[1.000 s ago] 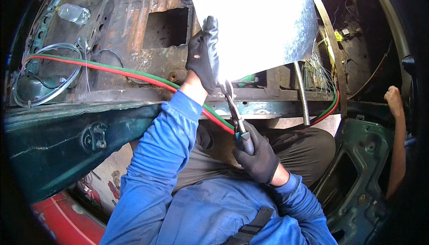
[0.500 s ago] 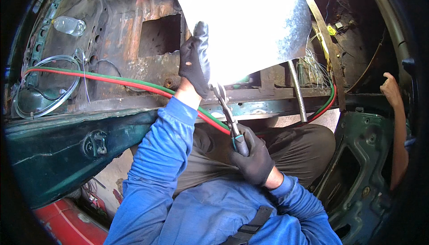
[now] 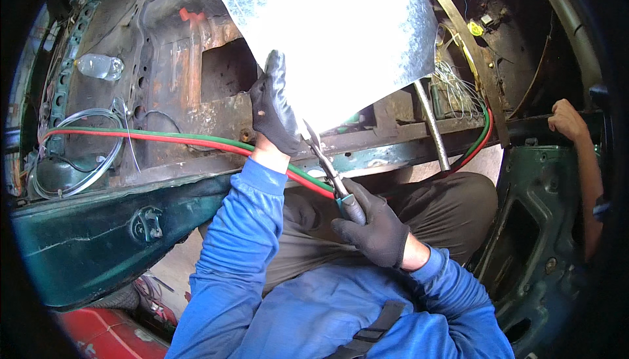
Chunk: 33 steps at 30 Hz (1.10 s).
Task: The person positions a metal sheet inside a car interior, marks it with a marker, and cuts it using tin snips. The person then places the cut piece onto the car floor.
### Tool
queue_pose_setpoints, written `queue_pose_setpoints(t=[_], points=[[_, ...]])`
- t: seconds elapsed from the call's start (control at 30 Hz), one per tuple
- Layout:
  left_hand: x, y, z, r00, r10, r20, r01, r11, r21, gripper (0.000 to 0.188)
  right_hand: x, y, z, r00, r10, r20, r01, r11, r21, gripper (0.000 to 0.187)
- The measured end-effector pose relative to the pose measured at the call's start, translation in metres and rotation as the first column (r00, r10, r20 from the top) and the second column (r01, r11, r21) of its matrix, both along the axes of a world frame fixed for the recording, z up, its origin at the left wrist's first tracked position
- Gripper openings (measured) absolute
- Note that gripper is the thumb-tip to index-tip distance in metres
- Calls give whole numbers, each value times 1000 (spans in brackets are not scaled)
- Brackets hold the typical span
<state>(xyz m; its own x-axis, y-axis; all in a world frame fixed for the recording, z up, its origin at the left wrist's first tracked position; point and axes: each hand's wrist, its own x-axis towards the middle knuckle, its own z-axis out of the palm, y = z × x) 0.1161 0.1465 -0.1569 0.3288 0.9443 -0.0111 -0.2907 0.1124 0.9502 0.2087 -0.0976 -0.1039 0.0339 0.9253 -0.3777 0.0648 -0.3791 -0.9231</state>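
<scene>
A bright sheet of metal [image 3: 354, 38], washed out by glare in its middle, slants across the upper centre. My left hand [image 3: 272, 110], in a black glove with a small hole, is closed on its lower left edge, fingers lying along it. Below, tin snips [image 3: 327, 168] with grey and teal handles reach up to the sheet's lower corner, close beside my left wrist. My gloved right hand [image 3: 375, 225] is wrapped round the handles. Glare hides exactly how the blades meet the metal.
Red and green twin hoses [image 3: 190, 139] run across in front of me. A metal tube [image 3: 432, 126] leans below the sheet. Coiled wire [image 3: 78, 156] and a plastic bottle [image 3: 99, 67] lie left. Another person's hand [image 3: 569, 120] is at right, above a green door panel [image 3: 544, 215].
The sheet has shifted left and tilted, so its upper left corner now shows. My left hand and the snips moved slightly left with it. The other person's extended finger has curled in.
</scene>
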Motion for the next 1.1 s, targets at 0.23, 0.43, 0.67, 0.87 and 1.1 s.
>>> queue_pose_setpoints(t=[0.23, 0.43, 0.67, 0.87, 1.1], points=[[-11, 2, -7, 986, -164, 35, 163, 987, 9, 53, -5, 0, -1, 999, -51, 4, 51, 998, 22, 57], [-17, -5, 0, 877, 130, -462, 183, 799, 573, 46, -8, -4, -6, 996, -68, 52, 70, 997, -32, 55], [-20, 15, 40, 866, -184, 465, 246, 966, -75, 50, -2, -22, -20, 956, -112, 273, 84, 990, 111, 62], [-21, 23, 39, 989, -92, 120, 92, 996, 1, 60, -4, -43, -35, 928, -77, 365, 42, 994, 102, 64], [-27, 28, 28, 997, -12, -75, 12, 1000, 7, 57, 1, -39, -25, 982, -10, 186, 19, 999, -46, 68]])
